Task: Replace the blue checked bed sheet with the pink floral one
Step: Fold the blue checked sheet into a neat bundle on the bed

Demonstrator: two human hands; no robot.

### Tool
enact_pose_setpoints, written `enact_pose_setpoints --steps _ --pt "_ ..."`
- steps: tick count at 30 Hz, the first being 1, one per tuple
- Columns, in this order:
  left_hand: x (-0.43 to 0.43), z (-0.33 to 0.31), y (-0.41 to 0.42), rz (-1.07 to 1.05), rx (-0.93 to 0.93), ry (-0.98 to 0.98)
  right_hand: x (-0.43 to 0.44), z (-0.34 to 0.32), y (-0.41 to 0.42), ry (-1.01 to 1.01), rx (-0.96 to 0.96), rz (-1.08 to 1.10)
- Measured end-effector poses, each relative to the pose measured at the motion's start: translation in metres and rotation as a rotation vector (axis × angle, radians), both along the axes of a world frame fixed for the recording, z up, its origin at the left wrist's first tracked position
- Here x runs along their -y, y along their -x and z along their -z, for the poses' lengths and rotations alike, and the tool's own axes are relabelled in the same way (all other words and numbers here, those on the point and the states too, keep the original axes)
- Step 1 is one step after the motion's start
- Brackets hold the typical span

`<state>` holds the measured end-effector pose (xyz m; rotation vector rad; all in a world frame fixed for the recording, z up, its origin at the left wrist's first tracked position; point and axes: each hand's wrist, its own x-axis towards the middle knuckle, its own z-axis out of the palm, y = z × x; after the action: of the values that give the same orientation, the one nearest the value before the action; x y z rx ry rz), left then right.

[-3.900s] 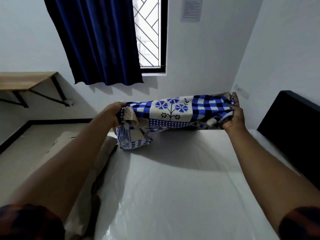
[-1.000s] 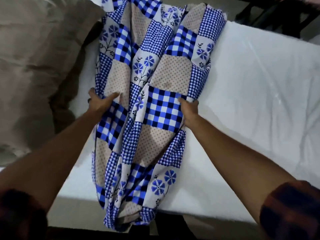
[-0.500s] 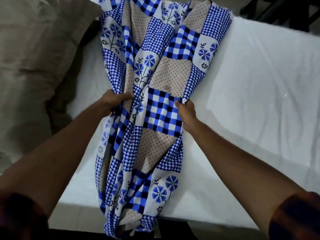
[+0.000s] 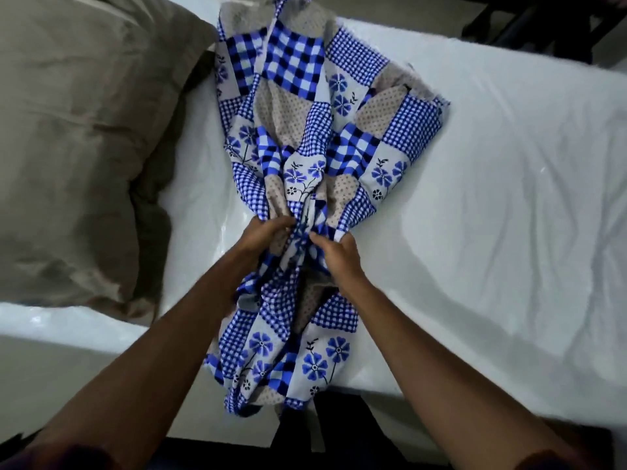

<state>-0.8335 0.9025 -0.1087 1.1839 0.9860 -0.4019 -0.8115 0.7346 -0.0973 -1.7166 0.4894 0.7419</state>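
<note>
**Mattress** (image 4: 492, 198): white, bare and glossy, with light creases. It fills the right and centre of the view, and its near edge runs across the bottom.

**Pillow** (image 4: 74, 147): taupe, large and rumpled. It lies on the mattress at the left, just beside the sheet.

**Blue checked bed sheet** (image 4: 305, 130): patchwork of blue checks, blue flowers and dotted beige. It is off the bed proper and bunched into a long strip across the mattress. The far end fans out wide, the middle is cinched to a narrow waist, and the near end spills over the mattress edge toward the floor.
- Risk, as judged: the overhanging tail could drag the loose bundle off the slick surface if the waist is let go.
- Risk, as judged: a lift from the middle alone could let both ends unfurl and trail, or snag the pillow's corner.

**Pink floral sheet**: not in view.

**Left hand** (image 4: 268, 235): fingers curled tight around the left side of the cinched waist, fabric gathered inside the fist.

**Right hand** (image 4: 336, 256): close beside the left, nearly touching it. Fingers and thumb are closed over the right-hand folds, clamping a white-edged hem against the bunch.
</note>
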Motion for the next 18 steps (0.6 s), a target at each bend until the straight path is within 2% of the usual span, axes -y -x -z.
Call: enact_pose_setpoints --steps 4,6,10,14,18 --pt "-0.010 -0.044 -0.022 -0.041 0.085 -0.079 -0.008 -0.049 -0.030 -0.047 0.263 -0.129" --pt "-0.008 -0.087 -0.043 -0.005 0.150 -0.172 -0.011 -0.084 -0.051 -0.044 0.381 -0.166" --pt "-0.014 -0.197 -0.109 0.046 0.356 -0.352 -0.019 -0.191 -0.117 -0.166 0.465 -0.194" --pt "-0.022 -0.312 -0.176 -0.019 0.654 -0.446 -0.025 -0.301 -0.194 -0.370 0.595 -0.094" --pt "-0.023 -0.415 -0.210 -0.045 0.888 -0.476 -0.025 -0.398 -0.229 -0.536 0.703 -0.023"
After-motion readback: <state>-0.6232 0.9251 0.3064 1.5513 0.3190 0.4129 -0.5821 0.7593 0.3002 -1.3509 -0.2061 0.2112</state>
